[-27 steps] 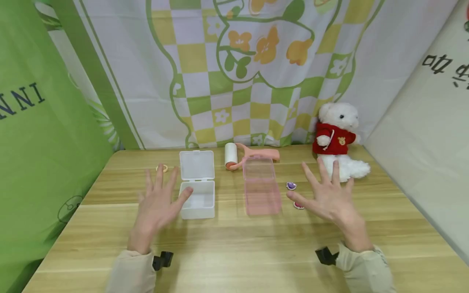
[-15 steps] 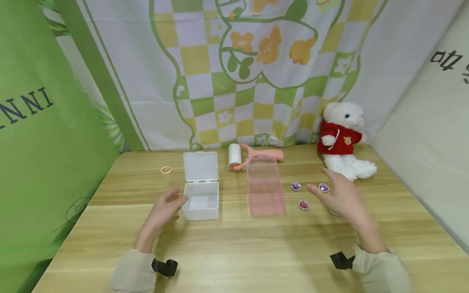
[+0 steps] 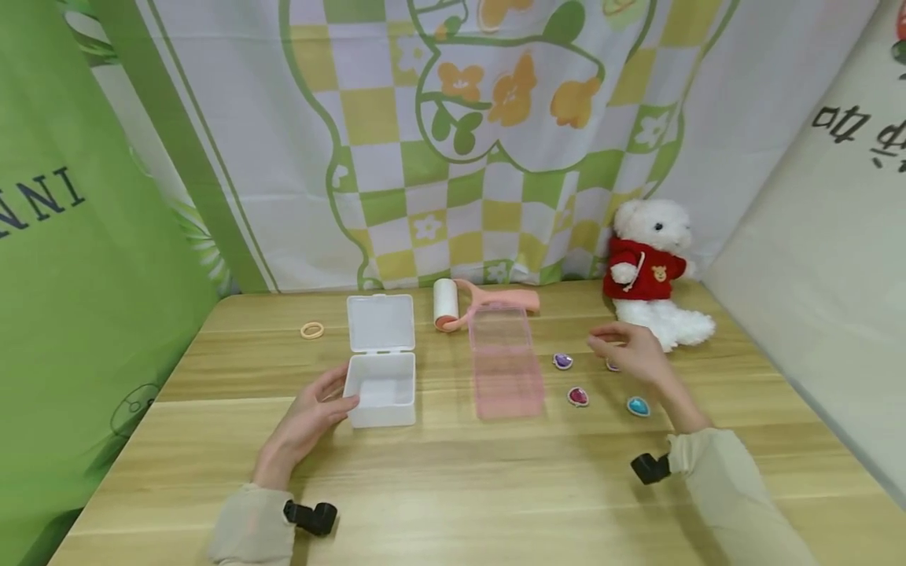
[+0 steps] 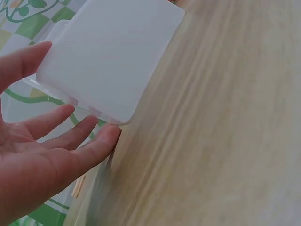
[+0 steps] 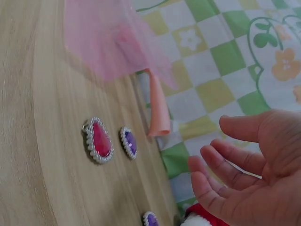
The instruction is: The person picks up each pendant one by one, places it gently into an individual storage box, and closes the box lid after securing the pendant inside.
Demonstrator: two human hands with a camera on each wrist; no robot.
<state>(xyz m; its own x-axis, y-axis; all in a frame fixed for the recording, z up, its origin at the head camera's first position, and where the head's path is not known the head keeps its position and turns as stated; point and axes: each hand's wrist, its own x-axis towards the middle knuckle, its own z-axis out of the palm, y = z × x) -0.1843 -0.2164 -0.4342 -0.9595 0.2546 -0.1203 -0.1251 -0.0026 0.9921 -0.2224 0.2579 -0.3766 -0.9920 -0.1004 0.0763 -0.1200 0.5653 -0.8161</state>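
Note:
My left hand [image 3: 303, 424] touches the left front corner of a small white plastic box [image 3: 382, 414] whose lid [image 3: 381, 323] is raised. In the left wrist view its thumb and fingers are spread along the box's edges, relaxed. My right hand [image 3: 632, 356] hovers, loosely bent and holding nothing, above a purple gem [image 3: 613, 366] that it partly hides. Near it lie another purple gem [image 3: 562, 362], a red teardrop gem [image 5: 101, 140] and a turquoise gem [image 3: 638, 406], with beaded silver-coloured rims visible in the right wrist view.
A clear pink box [image 3: 508, 389] with its lid raised stands right of the white one. Behind it lies a lint roller [image 3: 446, 305]. At the back left is a pale orange ring [image 3: 312, 330]; a white plush bear [image 3: 651, 259] in red sits at the back right.
Both hands were spread above the table. The left has come down to the white box's corner; the right has drawn its fingers together and lowered over the purple gem.

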